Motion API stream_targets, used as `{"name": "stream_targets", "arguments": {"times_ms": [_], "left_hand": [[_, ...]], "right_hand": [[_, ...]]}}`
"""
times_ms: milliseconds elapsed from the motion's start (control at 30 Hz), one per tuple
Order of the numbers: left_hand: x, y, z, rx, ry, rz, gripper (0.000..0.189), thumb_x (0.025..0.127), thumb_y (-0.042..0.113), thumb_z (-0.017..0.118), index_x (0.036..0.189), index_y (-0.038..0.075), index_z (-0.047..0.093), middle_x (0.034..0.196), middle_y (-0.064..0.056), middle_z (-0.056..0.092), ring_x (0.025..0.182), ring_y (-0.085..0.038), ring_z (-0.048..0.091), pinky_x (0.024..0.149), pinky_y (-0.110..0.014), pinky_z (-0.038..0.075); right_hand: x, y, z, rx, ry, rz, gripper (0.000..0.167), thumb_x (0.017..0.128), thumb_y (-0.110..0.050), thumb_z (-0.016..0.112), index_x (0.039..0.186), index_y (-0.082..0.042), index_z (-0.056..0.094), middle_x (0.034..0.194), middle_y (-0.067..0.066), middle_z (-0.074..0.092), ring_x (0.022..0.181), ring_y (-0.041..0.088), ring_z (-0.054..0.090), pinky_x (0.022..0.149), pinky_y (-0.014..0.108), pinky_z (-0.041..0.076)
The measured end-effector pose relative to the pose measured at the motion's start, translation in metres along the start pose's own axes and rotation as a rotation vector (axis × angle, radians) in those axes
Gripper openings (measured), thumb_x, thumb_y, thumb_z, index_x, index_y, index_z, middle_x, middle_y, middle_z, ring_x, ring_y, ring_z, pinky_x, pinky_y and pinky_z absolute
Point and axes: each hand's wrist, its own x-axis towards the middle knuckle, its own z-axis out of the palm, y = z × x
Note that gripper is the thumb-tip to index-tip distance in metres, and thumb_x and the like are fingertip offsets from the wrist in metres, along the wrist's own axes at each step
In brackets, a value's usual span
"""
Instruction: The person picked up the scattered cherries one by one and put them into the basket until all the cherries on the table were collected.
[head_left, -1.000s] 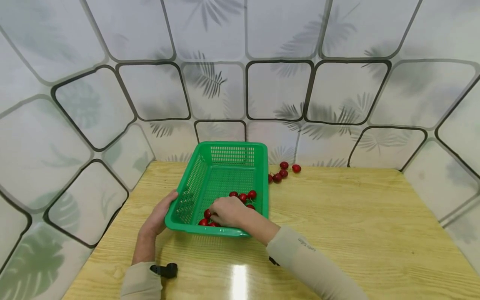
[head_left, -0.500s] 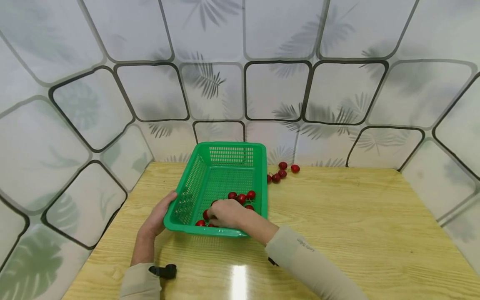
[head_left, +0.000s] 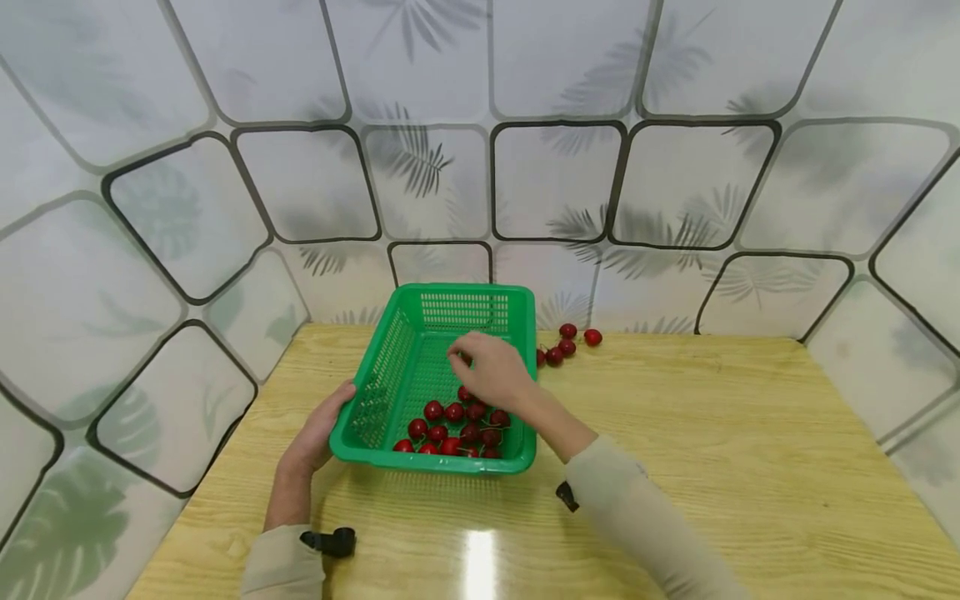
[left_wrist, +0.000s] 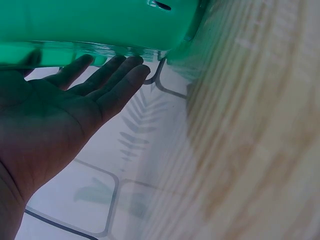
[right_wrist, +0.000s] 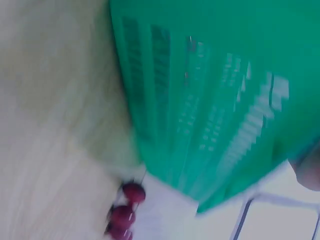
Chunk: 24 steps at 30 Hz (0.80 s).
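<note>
A green plastic basket (head_left: 522, 300) with slotted walls sits on the table. Red cherries (head_left: 433, 410) are gathered in its near part, some with stems. My left hand (head_left: 315, 432) rests along the basket's left side, its fingers (left_wrist: 117, 95) straight against the wall in the left wrist view. Over the basket's right half hovers my right hand (head_left: 493, 371), above the cherries, with thumb and forefinger loosely bent and nothing visible between them. Only a fingertip of it shows in the right wrist view, beside the basket's wall.
Several more cherries (head_left: 567, 347) lie on the wooden table (head_left: 705, 433), just outside the basket's far right side. Patterned fabric (head_left: 555, 183) closes off the back and both sides. A black wrist camera (head_left: 341, 542) sits on the left sleeve.
My right hand has lifted from the near cherries and moved away from me and slightly right, uncovering several of them. The left hand and the basket have stayed in place.
</note>
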Motion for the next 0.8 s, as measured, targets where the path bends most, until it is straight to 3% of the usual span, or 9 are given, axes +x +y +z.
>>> {"name": "stream_targets", "arguments": {"times_ms": [167,267,333,433,567,667,800], "left_hand": [[0.001,0.001,0.0,0.003,0.0,0.004,0.068,0.108,0.048,0.026,0.154,-0.001,0.017,0.118,-0.012,0.052,0.096,-0.014,0.059,0.084,-0.028,0.052],[0.001,0.001,0.0,0.0,0.0,0.003,0.068,0.108,0.048,0.026,0.155,-0.001,0.016,0.12,-0.013,0.051,0.097,-0.014,0.059,0.084,-0.028,0.051],[0.0,0.002,0.0,-0.001,0.004,0.0,0.068,0.108,0.048,0.026,0.155,-0.001,0.016,0.122,-0.014,0.049,0.097,-0.013,0.058,0.084,-0.028,0.051],[-0.002,0.002,-0.001,-0.002,0.005,-0.008,0.068,0.108,0.048,0.025,0.156,0.001,0.013,0.128,-0.019,0.045,0.098,-0.012,0.057,0.085,-0.027,0.05],[-0.003,0.003,-0.001,-0.008,0.016,-0.015,0.07,0.108,0.048,0.026,0.157,0.001,0.011,0.137,-0.023,0.037,0.098,-0.011,0.056,0.086,-0.025,0.049],[-0.002,0.002,0.0,-0.019,0.027,-0.018,0.069,0.108,0.047,0.027,0.157,0.001,0.012,0.136,-0.02,0.039,0.096,-0.01,0.056,0.086,-0.024,0.049],[-0.001,0.001,0.002,-0.021,0.021,-0.02,0.067,0.109,0.046,0.026,0.156,0.001,0.014,0.124,-0.014,0.049,0.095,-0.012,0.059,0.084,-0.026,0.051]], "right_hand": [[-0.001,0.052,-0.025,0.12,0.404,0.153,0.019,0.09,-0.003,0.056,0.098,0.0,0.073,0.087,0.012,0.071,0.07,0.023,0.062,0.062,0.037,0.05],[-0.012,0.09,-0.032,0.135,0.52,0.337,0.021,0.09,-0.005,0.054,0.098,0.001,0.072,0.083,0.014,0.07,0.066,0.027,0.06,0.059,0.038,0.046],[-0.023,0.112,-0.033,0.102,0.474,0.471,0.023,0.091,-0.009,0.052,0.1,-0.001,0.072,0.083,0.014,0.069,0.067,0.028,0.059,0.059,0.038,0.045],[-0.038,0.134,-0.03,0.008,0.25,0.588,0.028,0.092,-0.013,0.05,0.105,-0.002,0.072,0.088,0.013,0.069,0.07,0.027,0.058,0.06,0.039,0.046],[-0.044,0.146,-0.021,-0.113,0.011,0.522,0.029,0.095,-0.015,0.05,0.112,-0.003,0.071,0.102,0.015,0.071,0.076,0.031,0.063,0.062,0.045,0.051],[-0.041,0.146,-0.012,-0.193,-0.073,0.432,0.028,0.098,-0.017,0.054,0.116,-0.005,0.071,0.108,0.017,0.07,0.085,0.034,0.065,0.065,0.047,0.053],[-0.034,0.139,-0.001,-0.277,-0.18,0.378,0.022,0.099,-0.017,0.056,0.113,-0.007,0.07,0.1,0.018,0.067,0.089,0.036,0.064,0.065,0.048,0.052]]}}
